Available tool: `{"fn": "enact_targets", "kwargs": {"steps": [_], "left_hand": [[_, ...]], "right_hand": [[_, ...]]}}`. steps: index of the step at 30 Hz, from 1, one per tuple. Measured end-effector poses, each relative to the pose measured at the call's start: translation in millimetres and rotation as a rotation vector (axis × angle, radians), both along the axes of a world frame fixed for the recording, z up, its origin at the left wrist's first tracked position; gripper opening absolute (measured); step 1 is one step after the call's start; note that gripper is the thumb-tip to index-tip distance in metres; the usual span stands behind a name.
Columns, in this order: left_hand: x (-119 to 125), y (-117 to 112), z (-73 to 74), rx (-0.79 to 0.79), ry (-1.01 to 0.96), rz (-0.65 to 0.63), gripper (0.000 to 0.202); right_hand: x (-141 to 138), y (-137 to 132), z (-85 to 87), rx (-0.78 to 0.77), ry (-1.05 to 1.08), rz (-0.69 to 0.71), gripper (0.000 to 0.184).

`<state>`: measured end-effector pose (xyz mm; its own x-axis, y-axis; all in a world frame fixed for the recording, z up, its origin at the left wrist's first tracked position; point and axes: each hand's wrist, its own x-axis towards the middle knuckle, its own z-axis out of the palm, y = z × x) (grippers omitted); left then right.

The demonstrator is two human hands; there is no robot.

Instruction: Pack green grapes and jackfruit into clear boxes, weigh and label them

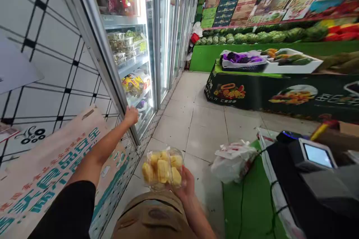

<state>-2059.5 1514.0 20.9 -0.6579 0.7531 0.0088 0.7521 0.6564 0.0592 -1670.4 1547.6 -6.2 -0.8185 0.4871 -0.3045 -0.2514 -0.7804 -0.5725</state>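
My right hand [183,186] holds a clear plastic box of yellow fruit pieces [162,168] in front of my waist, fingers closed under it. My left hand [130,115] is stretched out to the left, wrapped round the metal edge of the glass fridge door [112,82]. Behind the glass, shelves carry clear boxes of cut fruit [126,46] and yellow packets [134,84].
A flattened printed carton [50,171] leans against the tiled wall at left. A white plastic bag [232,160] lies on the floor by a counter with a small screen [316,155]. A dark fruit stand [275,93] and watermelons [252,37] stand at the back.
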Motion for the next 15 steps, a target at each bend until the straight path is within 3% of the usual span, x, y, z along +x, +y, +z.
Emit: {"fn": "enact_targets", "kwargs": {"steps": [3, 7, 11, 15], "left_hand": [[-35.6, 41.5, 19.3, -0.099, 0.040, 0.101, 0.039], [-56.8, 66.4, 12.1, -0.218, 0.041, 0.223, 0.034], [-68.6, 79.5, 2.2, -0.288, 0.016, 0.298, 0.038], [-56.2, 98.0, -1.7, -0.241, -0.022, 0.232, 0.036]], "right_hand": [[-22.9, 70.2, 13.8, -0.069, 0.020, 0.197, 0.033], [-45.0, 138.7, 8.8, -0.111, 0.080, 0.319, 0.036], [-62.1, 169.5, -0.1, -0.129, 0.061, 0.285, 0.037], [-83.9, 172.1, 6.2, -0.134, -0.008, 0.295, 0.040]]}}
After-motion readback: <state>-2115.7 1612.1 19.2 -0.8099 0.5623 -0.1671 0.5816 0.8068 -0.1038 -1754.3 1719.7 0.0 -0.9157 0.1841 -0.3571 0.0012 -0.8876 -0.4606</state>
